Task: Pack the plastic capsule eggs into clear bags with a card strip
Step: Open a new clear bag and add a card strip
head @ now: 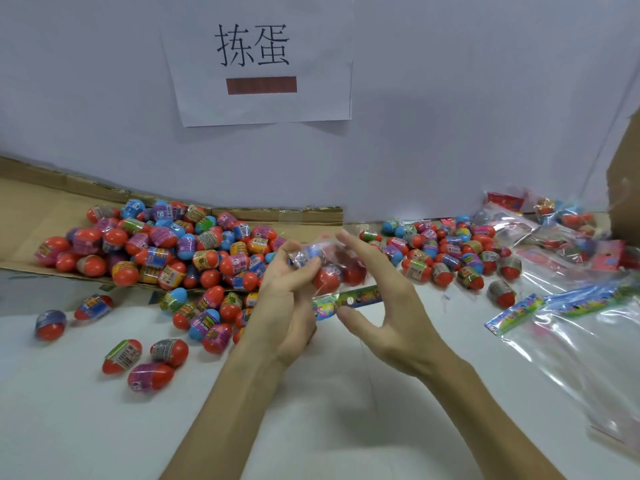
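Note:
My left hand [285,306] grips a clear bag [332,268] that holds a few red capsule eggs, fingers curled round its left side. A colourful card strip [349,301] runs along the bag's lower edge. My right hand [384,299] is beside the bag on its right, fingers straight and spread, thumb near the strip; it holds nothing that I can see. A big heap of loose capsule eggs [180,251] lies to the left, partly on flattened cardboard [52,209]. A smaller heap of eggs [446,251] lies to the right.
Empty clear bags with card strips [561,317] lie at the right on the white table [311,410]. Filled bags [554,230] are piled at the far right by a cardboard box [623,174]. A paper sign [259,64] hangs on the wall. Stray eggs [138,362] lie front left.

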`<state>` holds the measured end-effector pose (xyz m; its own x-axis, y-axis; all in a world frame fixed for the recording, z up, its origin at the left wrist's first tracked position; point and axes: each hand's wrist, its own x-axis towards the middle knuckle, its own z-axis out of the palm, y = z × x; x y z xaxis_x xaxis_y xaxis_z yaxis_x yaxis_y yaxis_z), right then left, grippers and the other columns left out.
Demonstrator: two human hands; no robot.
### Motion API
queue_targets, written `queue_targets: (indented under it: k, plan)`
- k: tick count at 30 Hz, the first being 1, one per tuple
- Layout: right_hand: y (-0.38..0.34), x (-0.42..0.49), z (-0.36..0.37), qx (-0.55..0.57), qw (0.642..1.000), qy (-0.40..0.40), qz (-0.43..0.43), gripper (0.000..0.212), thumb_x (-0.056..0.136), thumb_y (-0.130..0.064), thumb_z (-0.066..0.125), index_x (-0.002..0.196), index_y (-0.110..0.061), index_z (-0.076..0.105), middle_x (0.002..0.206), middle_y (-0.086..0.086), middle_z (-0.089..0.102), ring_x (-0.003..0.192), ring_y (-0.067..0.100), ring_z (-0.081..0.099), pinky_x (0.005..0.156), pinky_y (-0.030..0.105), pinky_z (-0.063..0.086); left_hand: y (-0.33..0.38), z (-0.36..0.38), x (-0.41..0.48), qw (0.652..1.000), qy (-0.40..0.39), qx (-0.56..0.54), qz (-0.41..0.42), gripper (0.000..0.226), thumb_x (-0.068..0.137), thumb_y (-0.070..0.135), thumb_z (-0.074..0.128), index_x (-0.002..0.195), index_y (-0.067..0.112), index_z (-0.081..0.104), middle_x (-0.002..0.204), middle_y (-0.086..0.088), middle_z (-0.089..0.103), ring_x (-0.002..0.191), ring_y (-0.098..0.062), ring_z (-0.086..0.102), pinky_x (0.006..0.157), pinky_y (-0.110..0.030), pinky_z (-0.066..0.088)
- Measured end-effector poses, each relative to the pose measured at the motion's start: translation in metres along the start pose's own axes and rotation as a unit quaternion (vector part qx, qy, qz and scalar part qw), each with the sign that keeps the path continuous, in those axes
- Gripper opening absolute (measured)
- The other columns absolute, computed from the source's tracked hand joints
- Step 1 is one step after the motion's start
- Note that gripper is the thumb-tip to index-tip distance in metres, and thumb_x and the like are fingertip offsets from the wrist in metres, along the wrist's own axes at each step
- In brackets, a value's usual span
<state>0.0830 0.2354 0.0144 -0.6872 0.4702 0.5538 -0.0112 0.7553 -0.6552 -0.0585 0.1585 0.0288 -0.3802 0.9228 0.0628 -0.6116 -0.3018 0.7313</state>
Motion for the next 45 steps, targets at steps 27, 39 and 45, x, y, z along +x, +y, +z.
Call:
queue_targets:
  k: [27, 39, 45]
  plan:
    - [0.023, 0.0, 0.009, -0.237, 0.947, 0.2, -0.085, 0.064, 0.073, 0.008, 0.084, 0.133, 0.004, 0.061, 0.135, 0.015, 0.062, 0.133, 0.025, 0.051, 0.104, 0.03, 0.05, -0.018, -0.007, 0.009, 0.977, 0.13, 0.167, -0.014, 0.016, 0.097, 0.021, 0.069, 0.106, 0.008, 0.075, 0.095, -0.007, 0.081, 0.086, -0.016, 0.078, 0.063, -0.022, 0.059]
    - [0.031, 0.0, 0.012, -0.232, 0.943, 0.227, -0.067, 0.074, 0.065, 0.026, 0.076, 0.134, 0.004, 0.059, 0.138, 0.012, 0.058, 0.133, 0.026, 0.052, 0.106, 0.039, 0.049, -0.014, -0.005, 0.01, 0.998, 0.051, 0.012, -0.038, 0.046, 0.083, 0.021, 0.07, 0.123, -0.002, 0.067, 0.116, -0.018, 0.076, 0.106, -0.027, 0.076, 0.081, -0.032, 0.063]
    - [0.033, 0.0, 0.011, -0.231, 0.944, 0.223, -0.079, 0.067, 0.072, 0.02, 0.076, 0.135, 0.004, 0.058, 0.139, 0.013, 0.059, 0.134, 0.026, 0.051, 0.103, 0.044, 0.053, -0.006, -0.006, 0.011, 0.997, 0.037, 0.023, -0.059, 0.041, 0.087, 0.025, 0.068, 0.122, 0.004, 0.068, 0.118, -0.017, 0.076, 0.109, -0.032, 0.075, 0.078, -0.033, 0.063]
